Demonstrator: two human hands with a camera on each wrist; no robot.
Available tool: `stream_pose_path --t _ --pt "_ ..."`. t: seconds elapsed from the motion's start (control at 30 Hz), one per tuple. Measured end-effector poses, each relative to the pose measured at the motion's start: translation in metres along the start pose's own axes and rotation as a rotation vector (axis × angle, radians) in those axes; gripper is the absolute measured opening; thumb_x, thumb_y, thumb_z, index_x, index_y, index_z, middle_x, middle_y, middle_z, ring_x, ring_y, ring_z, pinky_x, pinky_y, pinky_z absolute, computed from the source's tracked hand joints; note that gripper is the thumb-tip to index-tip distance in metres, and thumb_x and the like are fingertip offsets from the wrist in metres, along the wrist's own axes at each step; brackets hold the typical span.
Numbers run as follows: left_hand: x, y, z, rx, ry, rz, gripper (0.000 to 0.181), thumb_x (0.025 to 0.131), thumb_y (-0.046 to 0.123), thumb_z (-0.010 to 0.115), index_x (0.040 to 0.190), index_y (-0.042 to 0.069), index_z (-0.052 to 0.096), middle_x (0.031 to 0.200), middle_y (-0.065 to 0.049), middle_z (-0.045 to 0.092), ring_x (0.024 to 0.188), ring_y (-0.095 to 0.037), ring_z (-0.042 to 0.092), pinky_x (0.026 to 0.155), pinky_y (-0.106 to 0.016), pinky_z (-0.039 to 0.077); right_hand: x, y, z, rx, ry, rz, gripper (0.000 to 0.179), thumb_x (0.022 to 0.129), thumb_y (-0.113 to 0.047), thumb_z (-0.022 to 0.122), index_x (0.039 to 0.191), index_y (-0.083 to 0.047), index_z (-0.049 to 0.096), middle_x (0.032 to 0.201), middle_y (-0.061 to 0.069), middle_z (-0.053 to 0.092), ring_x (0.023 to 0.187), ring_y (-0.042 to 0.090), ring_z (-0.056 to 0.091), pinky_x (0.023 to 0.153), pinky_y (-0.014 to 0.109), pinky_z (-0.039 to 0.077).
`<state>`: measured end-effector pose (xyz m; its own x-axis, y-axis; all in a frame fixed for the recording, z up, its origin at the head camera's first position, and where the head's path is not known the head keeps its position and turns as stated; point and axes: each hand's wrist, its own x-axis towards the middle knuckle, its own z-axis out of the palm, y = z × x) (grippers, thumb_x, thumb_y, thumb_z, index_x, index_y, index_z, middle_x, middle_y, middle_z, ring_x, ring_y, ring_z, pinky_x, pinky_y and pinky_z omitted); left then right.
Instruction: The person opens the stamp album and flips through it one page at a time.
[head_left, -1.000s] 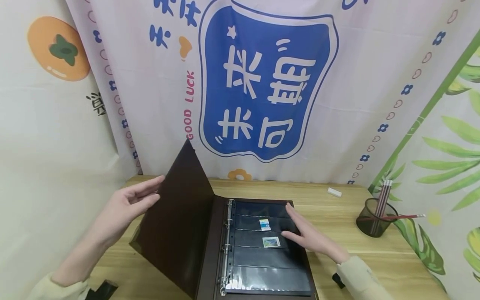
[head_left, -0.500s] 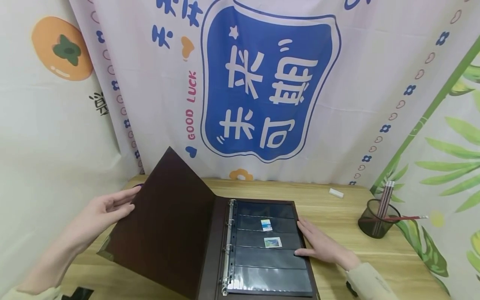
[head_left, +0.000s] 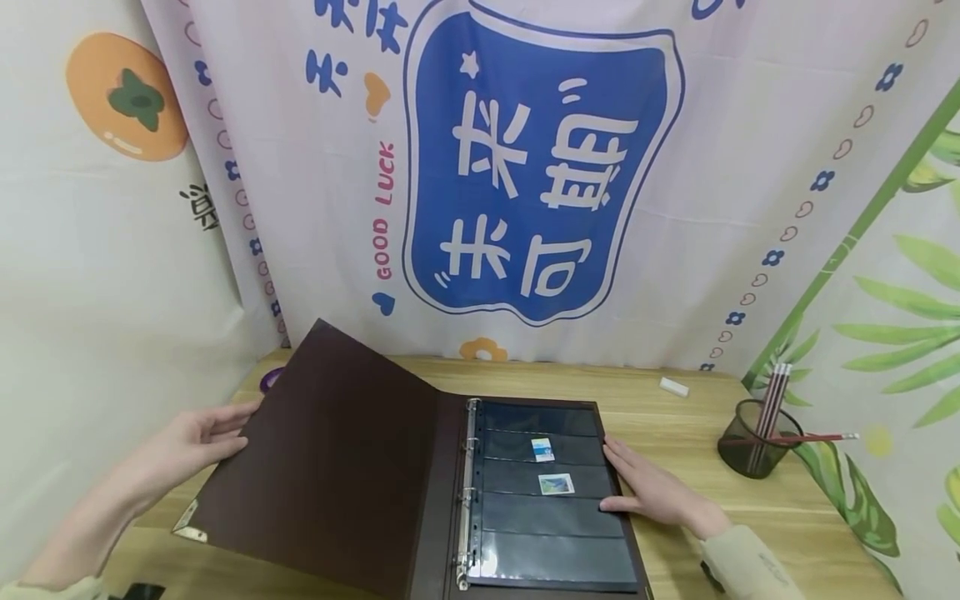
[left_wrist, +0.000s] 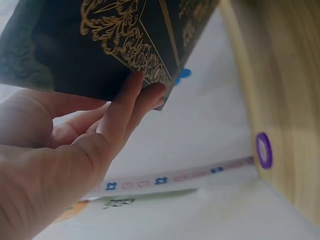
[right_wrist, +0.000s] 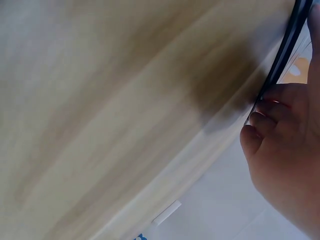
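We've a dark album [head_left: 438, 508] lying open on the bench [head_left: 675, 429], its cover [head_left: 322, 467] tilted up on the L. L hand [head_left: 176, 446] pinches the cover's outer edge btwn thumb & fairly straight fingers; we see gold pattern on the cover's outside. R hand [head_left: 660, 490] is partly closed on the album's R edge, thumb on the page [head_left: 555, 550], fingers bent at the side. We spot 2 stamps [head_left: 556, 484] in the page, R of the metal rings [head_left: 467, 494]. Further out: purple ring [left_wrist: 264, 136] just past the cover, white block [head_left: 673, 387], mesh cup [head_left: 744, 458] w/ pencils [head_left: 770, 400], printed cloth [head_left: 322, 208] behind.
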<state>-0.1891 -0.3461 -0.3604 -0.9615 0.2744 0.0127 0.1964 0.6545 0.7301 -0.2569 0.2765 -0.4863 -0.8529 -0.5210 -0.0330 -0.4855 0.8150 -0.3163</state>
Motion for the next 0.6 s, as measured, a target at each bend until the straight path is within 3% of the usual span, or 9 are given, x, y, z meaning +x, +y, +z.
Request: stream_pose_path --t 0.1,0.23,0.3,0.43,0.53,0.6 --pt "0.000 -0.006 0.001 0.045 -0.044 -0.036 0.058 0.099 0.006 0.055 0.140 -0.026 0.030 0.143 -0.042 0.037 0.114 -0.007 0.066 0.083 -0.007 0.050 -0.001 0.003 0.000 0.000 -0.001 -0.002 0.096 0.089 -0.061 0.061 0.151 0.006 0.034 0.160 0.026 0.028 0.146 0.045 0.033 0.113 0.059 0.035" --pt "0.001 -0.017 0.003 0.070 -0.115 -0.078 0.062 0.100 0.012 0.056 0.137 -0.030 0.029 0.137 -0.045 0.044 0.119 -0.049 0.058 0.083 -0.015 0.055 -0.001 0.007 0.000 0.012 0.002 0.000 0.095 0.089 -0.062 0.061 0.151 0.005 0.034 0.160 0.026 0.027 0.145 0.046 0.033 0.113 0.060 0.035" --pt "0.003 -0.024 0.005 0.035 -0.168 -0.089 0.062 0.101 0.014 0.054 0.136 -0.031 0.030 0.134 -0.044 0.048 0.116 -0.051 0.059 0.085 -0.025 0.058 -0.001 0.008 0.000 0.019 -0.005 0.009 0.096 0.089 -0.063 0.060 0.152 0.004 0.034 0.161 0.025 0.027 0.146 0.045 0.032 0.113 0.060 0.034" --pt "0.006 -0.039 0.012 -0.026 -0.250 -0.176 0.064 0.102 0.019 0.053 0.135 -0.032 0.030 0.132 -0.045 0.049 0.116 -0.052 0.059 0.089 -0.047 0.058 -0.001 0.009 -0.001 0.019 -0.018 0.019 0.097 0.088 -0.064 0.059 0.153 0.003 0.033 0.161 0.024 0.027 0.146 0.044 0.033 0.113 0.059 0.035" --pt "0.008 -0.047 0.021 0.001 -0.266 -0.215 0.065 0.102 0.020 0.055 0.133 -0.032 0.032 0.131 -0.044 0.051 0.116 -0.052 0.059 0.090 -0.052 0.056 -0.002 0.009 -0.002 0.026 -0.018 0.023 0.096 0.088 -0.063 0.061 0.152 0.003 0.033 0.161 0.024 0.027 0.147 0.044 0.033 0.113 0.059 0.035" --pt "0.010 -0.050 0.027 0.057 -0.265 -0.191 0.061 0.101 0.020 0.056 0.130 -0.030 0.039 0.125 -0.039 0.058 0.112 -0.048 0.062 0.090 -0.048 0.057 -0.002 0.009 -0.003 0.024 -0.016 0.021 0.095 0.088 -0.062 0.061 0.152 0.003 0.034 0.161 0.024 0.027 0.146 0.044 0.033 0.112 0.060 0.035"
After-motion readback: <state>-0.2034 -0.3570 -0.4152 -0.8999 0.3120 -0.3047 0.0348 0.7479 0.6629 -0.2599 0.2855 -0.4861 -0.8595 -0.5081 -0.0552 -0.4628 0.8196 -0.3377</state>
